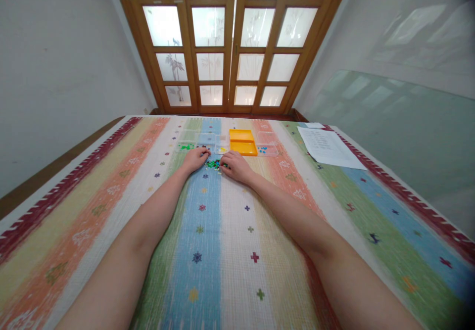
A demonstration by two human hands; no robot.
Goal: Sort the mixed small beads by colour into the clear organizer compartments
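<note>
A small pile of mixed green, blue and dark pieces (pixel 213 164) lies on the striped cloth between my two hands. My left hand (pixel 196 160) is at the pile's left side, its fingers curled together close to the clear boxes. Over the pile's right edge, my right hand (pixel 235 165) has its fingers bent down and drawn together. Whatever either hand pinches is too small or hidden to make out. Behind the hands, green pieces (pixel 186 147) lie in a clear box (pixel 189 134) on the left, and blue pieces (pixel 262 149) lie in another clear box (pixel 272 144) on the right.
An open yellow box (pixel 243 136) stands between the clear boxes. A few yellow pieces (pixel 222 150) lie to its left. Printed paper sheets (pixel 326 147) rest on the right of the striped tablecloth (pixel 237 251). Beyond the table are wooden glass-paned doors (pixel 230 48), with walls at both sides.
</note>
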